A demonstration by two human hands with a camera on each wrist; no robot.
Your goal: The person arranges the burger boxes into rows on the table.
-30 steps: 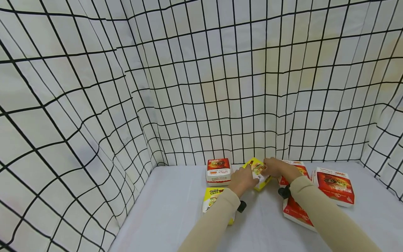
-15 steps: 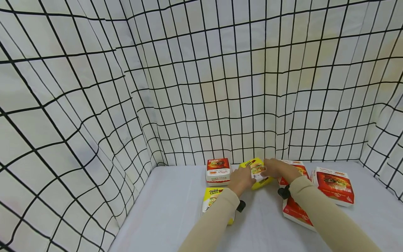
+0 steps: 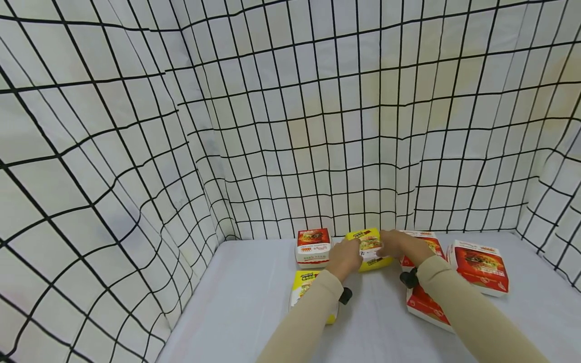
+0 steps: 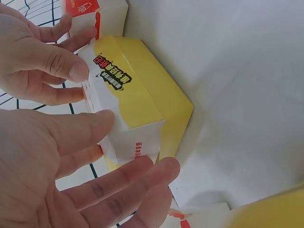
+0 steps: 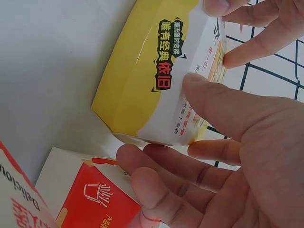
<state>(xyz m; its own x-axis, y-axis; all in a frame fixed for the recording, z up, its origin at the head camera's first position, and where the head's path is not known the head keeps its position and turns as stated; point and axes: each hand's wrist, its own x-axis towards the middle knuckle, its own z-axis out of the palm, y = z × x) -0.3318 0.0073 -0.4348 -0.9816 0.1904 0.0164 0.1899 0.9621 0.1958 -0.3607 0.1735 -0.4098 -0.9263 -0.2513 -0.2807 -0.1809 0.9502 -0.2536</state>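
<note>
A yellow-and-white burger box (image 3: 371, 247) sits at the back of the white table, between my two hands. My left hand (image 3: 345, 258) holds its left end; the left wrist view shows the thumb on the printed face and fingers along the end of the box (image 4: 130, 90). At the opposite end, my right hand (image 3: 401, 245) holds it, thumb on the printed face and some fingers by the side of the box (image 5: 147, 71), in the right wrist view. The box's far side is hidden.
A red-and-white burger box (image 3: 313, 248) stands left of the held one, with another yellow box (image 3: 303, 285) in front of it, partly behind my left sleeve. Red boxes (image 3: 481, 267) lie to the right, some partly covered by my right arm. Black netting (image 3: 317, 151) rises behind.
The held yellow box has turned from a slanted position to stand nearly square with the back edge. Both hands have kept their hold and shifted slightly with it.
</note>
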